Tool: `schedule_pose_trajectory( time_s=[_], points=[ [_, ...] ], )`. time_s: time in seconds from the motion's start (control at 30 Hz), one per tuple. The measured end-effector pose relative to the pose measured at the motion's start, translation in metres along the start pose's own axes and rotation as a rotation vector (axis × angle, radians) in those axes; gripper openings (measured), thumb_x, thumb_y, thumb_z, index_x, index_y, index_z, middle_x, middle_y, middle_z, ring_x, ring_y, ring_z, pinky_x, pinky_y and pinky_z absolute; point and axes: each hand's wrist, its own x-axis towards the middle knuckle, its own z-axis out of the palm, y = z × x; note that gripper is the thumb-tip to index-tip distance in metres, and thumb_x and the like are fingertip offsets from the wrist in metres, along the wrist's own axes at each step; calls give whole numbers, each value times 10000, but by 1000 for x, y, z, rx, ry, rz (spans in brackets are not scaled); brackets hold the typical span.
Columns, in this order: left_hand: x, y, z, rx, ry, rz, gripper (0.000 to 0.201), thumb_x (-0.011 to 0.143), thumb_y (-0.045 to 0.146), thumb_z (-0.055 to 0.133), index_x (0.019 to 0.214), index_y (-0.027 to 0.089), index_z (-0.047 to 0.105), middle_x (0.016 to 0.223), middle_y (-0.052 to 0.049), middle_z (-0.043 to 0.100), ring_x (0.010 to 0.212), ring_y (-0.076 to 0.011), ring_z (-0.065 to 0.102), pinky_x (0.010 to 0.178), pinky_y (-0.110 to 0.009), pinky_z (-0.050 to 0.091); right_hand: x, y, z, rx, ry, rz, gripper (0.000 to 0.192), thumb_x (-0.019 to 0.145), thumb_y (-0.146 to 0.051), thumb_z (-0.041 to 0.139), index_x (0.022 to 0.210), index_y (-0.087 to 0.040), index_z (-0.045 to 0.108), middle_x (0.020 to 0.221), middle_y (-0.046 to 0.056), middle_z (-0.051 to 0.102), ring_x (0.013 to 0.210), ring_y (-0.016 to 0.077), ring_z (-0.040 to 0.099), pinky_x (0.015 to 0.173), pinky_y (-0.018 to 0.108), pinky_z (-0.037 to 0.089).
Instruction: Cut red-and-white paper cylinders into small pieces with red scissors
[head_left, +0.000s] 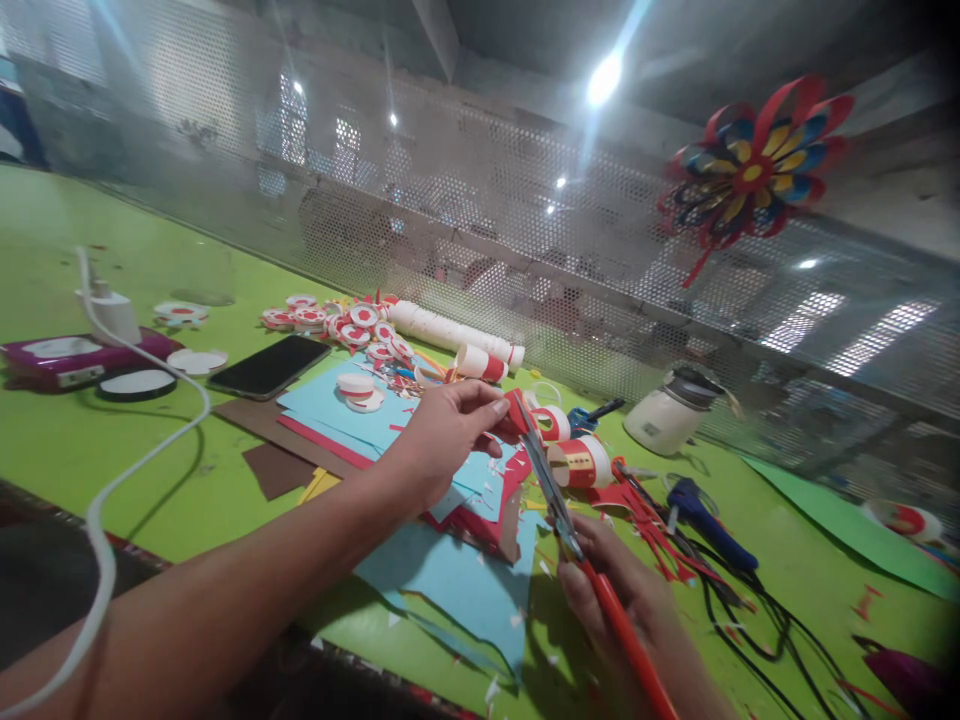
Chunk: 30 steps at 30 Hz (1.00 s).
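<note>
Left hand (450, 425) reaches out over the green worktop (112, 460), its grip pinched shut on a small red paper piece (516, 412) held just above the stack of blue and red paper sheets (450, 560). Right hand (622, 590) low at the near edge, grip closed round the red handles of the scissors (551, 490); blades point up toward the red piece, tips touching or just beside it, cannot tell which. Blades look only slightly parted. Paper cup with red band (581, 462) lies on its side just past the blades. Glue gun (701, 508) and its black cord near the right hand; phone (268, 365) well apart to the left. Risk, as judged: left fingertips (496, 408) sit very close to the blade tips, so a nick is possible; the small piece could twist in the pinch and cut crooked.
</note>
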Motion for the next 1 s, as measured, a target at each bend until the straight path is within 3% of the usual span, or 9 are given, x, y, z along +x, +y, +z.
schedule_pose_trajectory(
  time_s=[0.23,0.7,1.0],
  points=[
    [0,0,0,10,0,-1,82,776,160,537,717,115,572,695,-53,630,636,-113,568,525,-219,405,0,-2,-1,-21,12,-3,348,805,-430,476,1042,-195,574,715,17,636,572,149,571,466,202,427],
    [1,1,-1,21,-10,-10,91,772,177,548,704,123,573,668,-42,622,623,-112,567,547,-231,407,0,-3,-2,8,-13,-1,340,809,-424,470,1040,-191,560,589,-12,534,524,143,529,488,209,436],
    [0,2,0,2,-12,-27,87,771,174,550,705,123,574,674,-45,628,620,-112,568,543,-229,401,1,-5,-4,8,-15,-10,316,808,-403,480,1024,-189,565,689,10,609,527,131,539,503,205,455]
  ],
)
